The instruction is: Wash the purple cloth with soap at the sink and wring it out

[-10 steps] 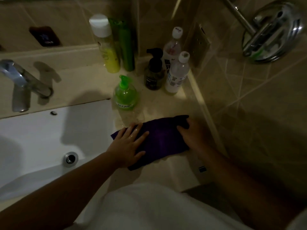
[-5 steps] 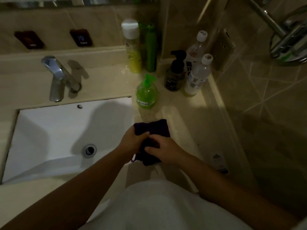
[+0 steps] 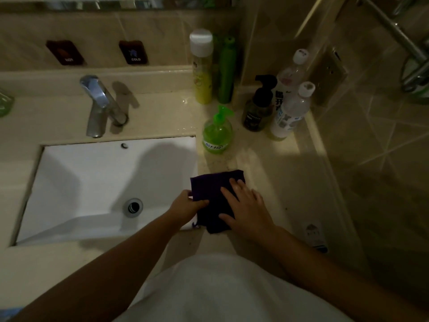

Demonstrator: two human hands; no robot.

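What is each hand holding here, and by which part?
The left hand pinches the purple cloth at its left edge by the sink. The right hand lies flat on top, pressing rather than gripping.

1 wide-angle view, worn on the head, looks steeply down and forward from close above the desk, with the sink left and tiled wall right.
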